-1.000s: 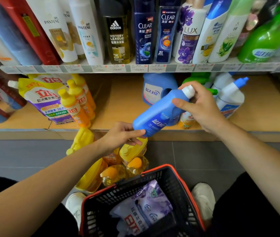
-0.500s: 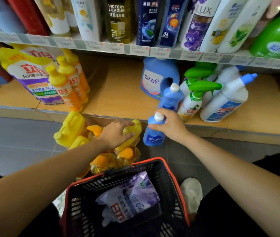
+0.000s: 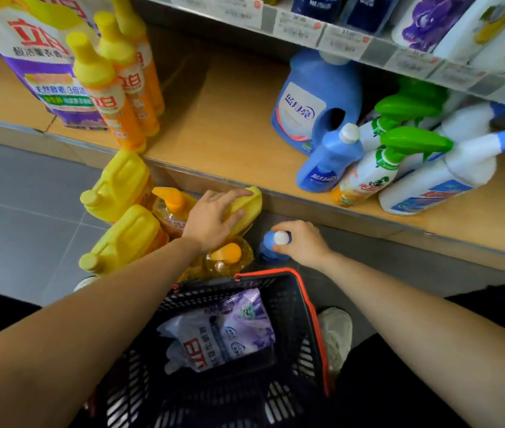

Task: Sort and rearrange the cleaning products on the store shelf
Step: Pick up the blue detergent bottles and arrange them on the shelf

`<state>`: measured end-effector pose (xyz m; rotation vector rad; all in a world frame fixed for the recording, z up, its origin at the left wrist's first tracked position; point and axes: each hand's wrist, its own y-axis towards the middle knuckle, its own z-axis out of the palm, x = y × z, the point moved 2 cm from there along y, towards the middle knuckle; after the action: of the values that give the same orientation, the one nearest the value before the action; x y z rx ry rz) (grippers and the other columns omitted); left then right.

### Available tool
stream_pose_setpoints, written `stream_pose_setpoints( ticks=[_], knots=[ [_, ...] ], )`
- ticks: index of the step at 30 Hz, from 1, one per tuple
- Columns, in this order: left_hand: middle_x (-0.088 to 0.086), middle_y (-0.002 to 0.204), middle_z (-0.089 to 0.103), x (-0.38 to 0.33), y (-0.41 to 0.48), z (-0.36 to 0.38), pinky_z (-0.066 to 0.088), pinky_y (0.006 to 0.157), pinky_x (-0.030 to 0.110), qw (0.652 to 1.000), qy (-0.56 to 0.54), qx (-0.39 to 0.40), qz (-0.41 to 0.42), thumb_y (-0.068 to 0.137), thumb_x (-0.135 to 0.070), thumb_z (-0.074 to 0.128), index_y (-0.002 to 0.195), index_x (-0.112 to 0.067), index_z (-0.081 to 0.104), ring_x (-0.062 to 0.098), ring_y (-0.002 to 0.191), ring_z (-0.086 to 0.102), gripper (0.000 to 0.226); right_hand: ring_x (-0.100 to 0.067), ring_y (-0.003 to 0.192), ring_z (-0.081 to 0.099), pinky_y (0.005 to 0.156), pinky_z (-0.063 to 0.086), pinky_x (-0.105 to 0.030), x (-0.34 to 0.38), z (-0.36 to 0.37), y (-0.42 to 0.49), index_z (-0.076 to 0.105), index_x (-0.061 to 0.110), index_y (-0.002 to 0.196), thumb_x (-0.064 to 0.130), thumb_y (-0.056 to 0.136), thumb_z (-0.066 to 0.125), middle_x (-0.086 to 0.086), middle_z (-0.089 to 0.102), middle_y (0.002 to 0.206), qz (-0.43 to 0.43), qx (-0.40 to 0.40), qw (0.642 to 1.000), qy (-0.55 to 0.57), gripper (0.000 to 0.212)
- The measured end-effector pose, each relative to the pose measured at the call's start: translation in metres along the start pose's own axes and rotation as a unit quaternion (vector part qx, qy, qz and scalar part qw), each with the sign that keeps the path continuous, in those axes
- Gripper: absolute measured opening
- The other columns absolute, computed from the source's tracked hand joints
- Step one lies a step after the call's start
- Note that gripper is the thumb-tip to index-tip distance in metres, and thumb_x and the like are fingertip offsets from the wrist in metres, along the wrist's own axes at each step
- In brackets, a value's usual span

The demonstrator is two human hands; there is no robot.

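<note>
The right hand [image 3: 302, 242] is closed round the neck of a small blue bottle [image 3: 267, 254], fingers and thumb pinching just under its white cap. The bottle stands upright on the floor [image 3: 28, 186], just below the front edge of the lower shelf [image 3: 229, 118] and beside the basket [image 3: 313, 304]. The left hand [image 3: 212, 217] lies flat, fingers spread and grasping nothing, on the shoulder of a yellow jug [image 3: 252, 202] among the other yellow jugs [image 3: 121, 183] on the floor.

The bottle looks like rigid plastic, probably full and so fairly weighty for its size, with smooth sides that could slip. The narrow neck gives a secure hold for lifting it straight up; for a tidy placement, a grip round the body would likely steady it better. Its match – 1 identical blue bottle [image 3: 328, 162] – stands on the shelf in front of a large blue jug [image 3: 306, 100], touching the green-topped spray bottles [image 3: 368, 174], which suggests where it belongs.

Much is hard to read. Most of the bottle's body is hidden by the hand and the steep angle, so its label cannot be seen. Whether its base sits fully on the floor I cannot tell. The yellow jug's handle and cap are covered by the left hand. The upper shelf's goods are cut off at the top, and the price tags are blurred. A purple pouch [image 3: 226, 332] lies in the basket – anything beneath it is hidden.
</note>
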<state>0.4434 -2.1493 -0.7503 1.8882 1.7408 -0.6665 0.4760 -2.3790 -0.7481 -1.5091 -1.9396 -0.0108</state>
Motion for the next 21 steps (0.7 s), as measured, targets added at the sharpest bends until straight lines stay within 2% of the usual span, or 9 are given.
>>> stream_pose_setpoints(
  ticks=[5, 7, 9, 11, 13, 15, 17, 19, 21],
  knots=[
    [-0.004, 0.124, 0.068, 0.003, 0.001, 0.004, 0.050, 0.089, 0.041, 1.000, -0.013, -0.020, -0.008, 0.100, -0.041, 0.054, 0.136, -0.046, 0.050, 0.023, 0.114, 0.053, 0.036, -0.020, 0.104, 0.066, 0.090, 0.053, -0.037, -0.001, -0.012, -0.003, 0.069, 0.023, 0.118, 0.035, 0.074, 0.085, -0.001, 0.072, 0.112, 0.031, 0.094, 0.994, -0.037, 0.048],
    [-0.006, 0.122, 0.069, 0.005, 0.001, 0.006, 0.050, 0.086, 0.040, 0.999, -0.020, -0.026, -0.009, 0.101, -0.043, 0.053, 0.135, -0.047, 0.050, 0.021, 0.113, 0.052, 0.035, -0.017, 0.096, 0.067, 0.089, 0.055, -0.038, 0.010, -0.030, -0.004, 0.071, 0.021, 0.115, 0.036, 0.077, 0.082, -0.001, 0.073, 0.107, 0.030, 0.076, 0.995, -0.053, 0.042],
    [-0.008, 0.122, 0.068, 0.005, 0.001, 0.007, 0.050, 0.085, 0.040, 0.999, -0.027, -0.027, -0.010, 0.101, -0.044, 0.053, 0.135, -0.048, 0.050, 0.020, 0.112, 0.051, 0.035, -0.011, 0.081, 0.064, 0.084, 0.056, -0.036, 0.028, -0.058, -0.005, 0.074, 0.017, 0.107, 0.026, 0.080, 0.080, 0.000, 0.072, 0.096, 0.007, -0.084, 0.996, 0.004, 0.029],
    [-0.009, 0.122, 0.069, 0.005, 0.002, 0.007, 0.050, 0.085, 0.040, 0.999, -0.034, -0.027, -0.009, 0.101, -0.044, 0.052, 0.135, -0.048, 0.050, 0.020, 0.113, 0.051, 0.035, -0.010, 0.072, 0.059, 0.078, 0.056, -0.034, 0.043, -0.096, -0.009, 0.073, 0.013, 0.101, 0.014, 0.080, 0.076, 0.002, 0.063, 0.090, -0.027, -0.302, 0.951, 0.060, 0.021],
    [-0.009, 0.122, 0.069, 0.005, 0.002, 0.007, 0.050, 0.087, 0.041, 0.999, -0.036, -0.029, -0.009, 0.101, -0.043, 0.053, 0.136, -0.047, 0.051, 0.021, 0.113, 0.051, 0.035, -0.014, 0.079, 0.058, 0.079, 0.052, -0.027, 0.052, -0.130, -0.011, 0.069, 0.013, 0.106, 0.010, 0.077, 0.075, -0.001, 0.056, 0.100, -0.044, -0.427, 0.900, 0.075, 0.030],
    [-0.007, 0.120, 0.070, 0.005, 0.002, 0.007, 0.049, 0.088, 0.041, 0.999, -0.037, -0.031, -0.009, 0.101, -0.043, 0.054, 0.136, -0.046, 0.051, 0.023, 0.114, 0.051, 0.035, -0.018, 0.098, 0.059, 0.088, 0.047, -0.024, 0.052, -0.151, -0.004, 0.063, 0.011, 0.121, 0.011, 0.075, 0.076, -0.007, 0.057, 0.117, -0.027, -0.423, 0.903, 0.066, 0.048],
    [-0.005, 0.116, 0.070, 0.004, 0.002, 0.006, 0.049, 0.088, 0.041, 0.999, -0.038, -0.030, -0.010, 0.101, -0.041, 0.054, 0.136, -0.045, 0.051, 0.024, 0.113, 0.051, 0.036, -0.026, 0.116, 0.055, 0.098, 0.042, -0.029, 0.051, -0.157, 0.005, 0.058, 0.010, 0.134, 0.015, 0.079, 0.078, -0.010, 0.059, 0.130, -0.006, -0.351, 0.936, 0.003, 0.060],
    [-0.003, 0.115, 0.070, 0.003, 0.002, 0.006, 0.049, 0.088, 0.042, 0.999, -0.038, -0.029, -0.009, 0.101, -0.040, 0.055, 0.136, -0.044, 0.051, 0.025, 0.113, 0.051, 0.036, -0.031, 0.121, 0.050, 0.101, 0.038, -0.033, 0.051, -0.157, 0.011, 0.056, 0.011, 0.139, 0.020, 0.083, 0.077, -0.012, 0.059, 0.132, -0.012, -0.312, 0.948, -0.056, 0.060],
    [-0.004, 0.118, 0.070, 0.003, 0.003, 0.007, 0.049, 0.090, 0.043, 0.999, -0.038, -0.027, -0.009, 0.101, -0.040, 0.054, 0.137, -0.044, 0.051, 0.025, 0.114, 0.051, 0.036, -0.034, 0.114, 0.053, 0.096, 0.040, -0.036, 0.053, -0.160, 0.016, 0.062, 0.011, 0.132, 0.021, 0.083, 0.077, -0.017, 0.060, 0.123, -0.023, -0.313, 0.947, -0.069, 0.052]
  ],
)
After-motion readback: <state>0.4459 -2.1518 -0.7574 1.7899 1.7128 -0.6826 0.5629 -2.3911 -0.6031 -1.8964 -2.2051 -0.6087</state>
